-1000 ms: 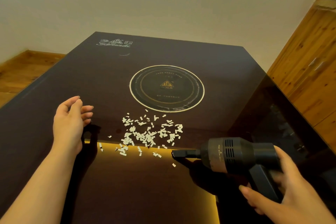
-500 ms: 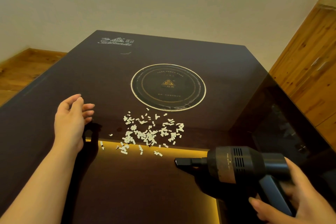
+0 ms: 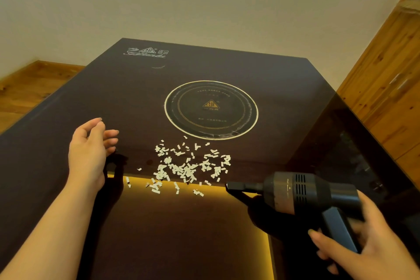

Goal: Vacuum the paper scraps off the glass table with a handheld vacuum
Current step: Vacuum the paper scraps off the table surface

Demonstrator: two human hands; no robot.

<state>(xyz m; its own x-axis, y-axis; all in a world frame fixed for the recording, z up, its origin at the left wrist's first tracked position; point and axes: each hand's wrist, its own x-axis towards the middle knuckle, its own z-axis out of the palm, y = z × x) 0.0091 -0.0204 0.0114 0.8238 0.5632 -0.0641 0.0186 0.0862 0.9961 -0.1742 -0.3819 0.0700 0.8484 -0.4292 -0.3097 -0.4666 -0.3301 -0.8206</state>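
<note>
A loose heap of small white paper scraps (image 3: 189, 167) lies on the dark glass table (image 3: 227, 68), just near of the gold-ringed round plate (image 3: 211, 109) set in the table's middle. The scraps are short rectangular snippets, thickest at the heap's centre and thinning to single pieces at its near and left edges, where a few lie over a glowing yellow strip (image 3: 241, 191) under the glass.

The handheld vacuum (image 3: 302, 193) is black, with a fat barrel body, rows of vent slots on its side and a narrow flat nozzle (image 3: 238, 187) pointing left. The nozzle tip sits just right of the nearest scraps, apart from them. The right hand (image 3: 363, 248) is wrapped around the vacuum's handle at the near right.

The left hand (image 3: 91, 150) hovers left of the scraps, fingers loosely spread and slightly curled, holding nothing. A silver logo (image 3: 146, 53) is printed at the table's far left corner.
</note>
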